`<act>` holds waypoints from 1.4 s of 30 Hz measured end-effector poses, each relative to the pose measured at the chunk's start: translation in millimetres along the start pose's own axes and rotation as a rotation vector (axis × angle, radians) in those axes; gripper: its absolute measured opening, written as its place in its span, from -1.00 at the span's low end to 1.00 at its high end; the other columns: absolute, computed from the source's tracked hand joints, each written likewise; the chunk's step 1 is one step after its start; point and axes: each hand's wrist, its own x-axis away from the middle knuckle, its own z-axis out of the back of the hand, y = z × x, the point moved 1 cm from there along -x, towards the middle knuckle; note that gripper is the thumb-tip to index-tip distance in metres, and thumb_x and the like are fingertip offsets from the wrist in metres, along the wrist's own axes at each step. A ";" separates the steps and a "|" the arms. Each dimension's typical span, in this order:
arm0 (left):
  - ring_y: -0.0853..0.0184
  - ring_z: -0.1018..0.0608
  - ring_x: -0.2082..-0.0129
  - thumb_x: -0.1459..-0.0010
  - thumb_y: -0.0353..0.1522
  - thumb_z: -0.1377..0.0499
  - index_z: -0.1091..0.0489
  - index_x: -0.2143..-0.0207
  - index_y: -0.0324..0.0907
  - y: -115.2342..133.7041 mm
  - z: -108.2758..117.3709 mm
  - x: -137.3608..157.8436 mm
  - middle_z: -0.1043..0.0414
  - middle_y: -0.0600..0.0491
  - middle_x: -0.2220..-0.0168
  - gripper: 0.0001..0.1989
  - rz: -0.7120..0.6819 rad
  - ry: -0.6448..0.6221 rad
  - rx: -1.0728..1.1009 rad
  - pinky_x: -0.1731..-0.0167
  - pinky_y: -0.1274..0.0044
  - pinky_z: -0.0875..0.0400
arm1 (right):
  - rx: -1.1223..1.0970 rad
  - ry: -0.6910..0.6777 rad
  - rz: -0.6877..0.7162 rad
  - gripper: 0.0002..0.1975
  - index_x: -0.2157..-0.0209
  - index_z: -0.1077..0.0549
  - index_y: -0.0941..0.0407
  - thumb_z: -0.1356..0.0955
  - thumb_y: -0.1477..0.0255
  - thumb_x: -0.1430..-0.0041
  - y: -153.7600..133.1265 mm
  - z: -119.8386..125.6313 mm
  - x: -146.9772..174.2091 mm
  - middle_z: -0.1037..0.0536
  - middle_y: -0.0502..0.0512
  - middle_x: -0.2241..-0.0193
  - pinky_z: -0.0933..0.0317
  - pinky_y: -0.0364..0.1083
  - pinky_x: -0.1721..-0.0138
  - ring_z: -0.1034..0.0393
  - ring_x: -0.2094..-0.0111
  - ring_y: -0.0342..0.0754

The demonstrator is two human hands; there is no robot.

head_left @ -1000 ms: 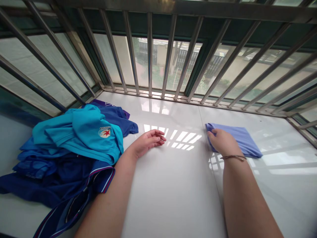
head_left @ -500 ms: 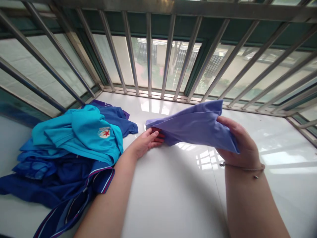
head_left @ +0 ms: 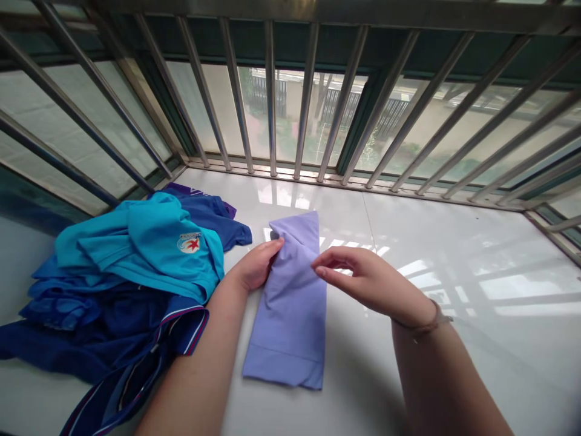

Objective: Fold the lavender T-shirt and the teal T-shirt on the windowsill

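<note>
Several garments in a loose heap at far left: dark blue shirt (head_left: 77,360) with striped collar nearest the body, turquoise shirt (head_left: 131,242) with badge on top, blue shirt (head_left: 215,218) protruding behind. Just right of the heap, left hand (head_left: 256,263), thumb pressed to the left edge of the lilac cloth (head_left: 295,303), other fingers hidden by fabric and hand; grip closed on that edge. At centre, between both hands, lilac cloth folded to a narrow strip, long axis running away from the body toward the metal bars (head_left: 297,121). Far half creased beside the thumb; near end smoother, with a seam across, well apart from the fingers of either hand. Wholly flat or partly raised: not possible to tell. To the right, right hand (head_left: 370,278) at the opposite long edge, almost level with the left; thumb and forefinger curved, tips nearly together, fabric pinched or merely brushed: not possible to tell. Farther right, bracelet (head_left: 438,318) around the wrist, then glossy white tabletop (head_left: 499,339) with bright reflections.
</note>
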 end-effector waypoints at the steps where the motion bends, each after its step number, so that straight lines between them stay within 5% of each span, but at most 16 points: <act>1: 0.09 -0.73 0.12 -0.13 -0.13 -0.50 -0.64 0.20 -0.22 0.6 -1.6 2.6 -0.72 -0.10 0.21 -0.64 0.008 -0.064 -0.012 0.09 0.41 -0.62 | 0.057 0.088 -0.048 -0.70 0.02 -0.67 0.03 -0.43 0.13 -0.44 5.9 -4.2 -2.8 -0.73 0.13 0.07 -0.49 -0.02 -0.02 -0.64 0.04 0.06; 6: 0.15 -0.69 0.20 -0.04 -0.24 -0.53 -0.63 0.15 -0.21 -2.5 -1.9 9.6 -0.69 -0.07 0.22 -0.64 0.118 -0.325 -0.214 0.14 0.43 -0.56 | 0.242 0.194 -0.158 -0.61 -0.08 -0.57 0.03 -0.46 0.08 -0.40 13.2 -35.3 -17.7 -0.70 0.13 0.11 -0.43 -0.01 0.13 -0.62 0.14 0.07; 10: 0.26 -0.60 0.32 0.19 -0.41 -0.57 -0.54 0.27 -0.20 -8.8 3.8 2.4 -0.60 0.07 0.36 -0.60 0.039 -0.266 -0.415 0.32 0.53 -0.47 | 0.434 0.235 -0.213 -0.56 0.04 -0.53 0.07 -0.53 0.04 -0.30 8.2 -66.8 -25.6 -0.67 0.16 0.14 -0.29 -0.03 0.23 -0.57 0.18 0.11; 15: 0.17 -0.63 0.15 0.03 -0.47 -0.45 -0.59 0.17 -0.19 -10.9 1.0 -0.5 -0.65 0.04 0.21 -0.69 -0.084 -0.270 -0.621 0.10 0.45 -0.53 | 0.517 0.312 -0.198 -0.87 0.22 -0.43 0.07 -0.37 0.35 -0.47 12.7 -88.4 -32.9 -0.60 0.12 0.26 -0.13 -0.07 0.29 -0.48 0.26 0.03; 20: 0.22 -0.68 0.23 -0.04 -0.15 -0.58 -0.57 0.09 -0.17 -7.4 4.0 -1.8 -0.68 0.00 0.18 -0.52 -0.089 -0.154 -0.319 0.17 0.46 -0.57 | -0.040 0.527 -0.095 -0.73 0.29 -0.42 0.03 -0.37 0.16 -0.46 35.0 -41.3 -32.1 -0.45 -0.07 0.46 -0.17 -0.11 0.38 -0.32 0.44 -0.08; 24: 0.33 -0.70 0.29 -0.03 -0.08 -0.60 -0.51 0.11 -0.08 6.4 16.5 -4.7 -0.66 0.13 0.25 -0.49 -0.436 0.125 0.150 0.17 0.52 -0.60 | -0.721 1.050 -0.009 -0.74 0.25 -0.46 0.00 -0.47 0.13 -0.28 69.2 24.9 -25.6 -0.48 -0.05 0.38 -0.43 -0.07 0.30 -0.41 0.35 -0.07; 27: 0.29 -0.73 0.14 -0.05 -0.15 -0.60 -0.51 0.07 -0.08 14.8 21.6 -3.5 -0.69 0.10 0.17 -0.50 -0.530 0.124 0.323 0.03 0.47 -0.62 | -0.821 1.251 -0.060 -0.82 0.33 -0.38 -0.02 -0.45 0.25 -0.20 91.2 55.7 -20.6 -0.49 -0.01 0.34 -0.50 -0.01 0.20 -0.46 0.24 -0.02; 30: 0.16 -0.73 0.05 -0.05 -0.17 -0.59 -0.53 0.09 -0.11 14.5 17.0 -2.3 -0.69 0.04 0.19 -0.54 -0.420 0.063 0.265 0.00 0.39 -0.63 | -0.760 1.305 -0.184 -0.79 0.34 -0.33 -0.02 -0.45 0.30 -0.15 99.3 58.5 -17.3 -0.46 -0.01 0.37 -0.44 0.01 0.33 -0.43 0.30 0.01; 33: 0.14 -0.73 0.07 -0.06 -0.18 -0.58 -0.54 0.12 -0.11 9.7 9.1 -2.0 -0.69 0.03 0.24 -0.57 -0.310 0.037 0.177 0.04 0.41 -0.63 | -0.496 1.231 -0.191 -0.78 0.23 -0.41 0.00 -0.48 0.23 -0.21 88.9 39.9 -17.9 -0.54 0.04 0.28 -0.40 0.01 0.27 -0.45 0.27 0.03; 39: 0.16 -0.72 0.10 -0.04 -0.16 -0.59 -0.58 0.01 -0.16 3.6 10.2 5.9 -0.69 -0.03 0.17 -0.47 -0.181 -0.085 0.133 0.12 0.47 -0.58 | 0.308 0.482 -0.116 -0.62 -0.01 -0.54 0.08 -0.42 0.09 -0.38 60.9 -24.5 -35.3 -0.62 0.21 0.05 -0.40 0.05 0.01 -0.54 0.09 0.10; 42: 0.17 -0.71 0.16 -0.06 -0.19 -0.57 -0.58 -0.03 -0.16 -0.2 15.0 10.6 -0.66 -0.01 0.21 -0.47 -0.097 -0.156 0.132 0.16 0.45 -0.58 | 0.506 0.336 -0.218 -0.75 0.07 -0.56 0.12 -0.41 0.23 -0.41 63.4 -43.0 -42.2 -0.63 0.23 0.08 -0.35 0.03 0.01 -0.54 0.07 0.11</act>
